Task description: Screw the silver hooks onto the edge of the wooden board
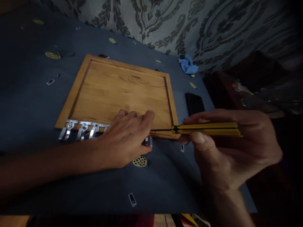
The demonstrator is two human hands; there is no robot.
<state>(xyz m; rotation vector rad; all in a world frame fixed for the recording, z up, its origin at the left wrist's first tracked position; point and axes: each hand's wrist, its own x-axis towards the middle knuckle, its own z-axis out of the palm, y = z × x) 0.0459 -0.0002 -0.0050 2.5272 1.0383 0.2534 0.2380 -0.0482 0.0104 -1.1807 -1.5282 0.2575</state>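
Observation:
A framed wooden board (123,91) lies flat on the table. Along its near edge runs a metal hook rail (86,124) with several silver hooks, fixed by screws at the left part. My left hand (129,135) rests over the rail's right part, its fingers curled over the board's near edge and its thumb beside a hook; the hand hides that stretch of rail. In my right hand (227,148) is a yellow-and-black screwdriver (208,128), held level between thumb and fingers. Its thin shaft points left to the near edge, by my left fingers; what the tip touches is hidden.
A dark blue cloth (106,192) with pineapple prints covers the table. Right of the board lies a black flat object (194,103); a crumpled blue cloth (188,64) sits near the patterned wall (163,22). A small dark piece (103,56) is behind the board.

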